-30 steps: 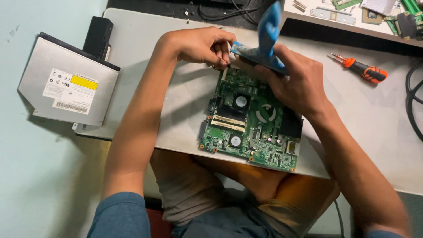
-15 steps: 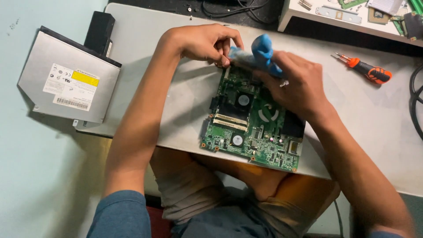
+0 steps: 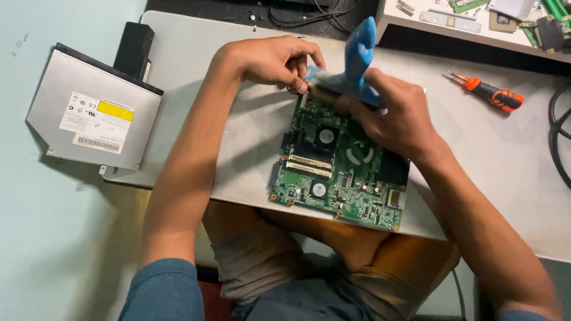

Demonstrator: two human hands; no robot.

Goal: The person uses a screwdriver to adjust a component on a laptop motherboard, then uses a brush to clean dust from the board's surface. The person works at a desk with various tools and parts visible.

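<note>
A green circuit board (image 3: 339, 172) lies flat on the grey table (image 3: 493, 160), its near edge over my lap. At the board's far edge my left hand (image 3: 276, 59) pinches the end of a blue flat piece (image 3: 357, 59). My right hand (image 3: 395, 113) grips the same blue piece from the right, resting over the board's far right corner. The blue piece sticks up and away from the board; what lies under my fingers is hidden.
A silver optical drive (image 3: 89, 107) overhangs the table's left corner beside a black block (image 3: 134, 50). An orange-handled screwdriver (image 3: 491, 92) lies to the right. Black cables (image 3: 556, 137) run at the right edge and back. A white tray (image 3: 476, 24) holds small parts.
The blue piece was folded down half a second ago and now stands up again. Both hands stay at the board's far edge; my right hand shifted slightly.
</note>
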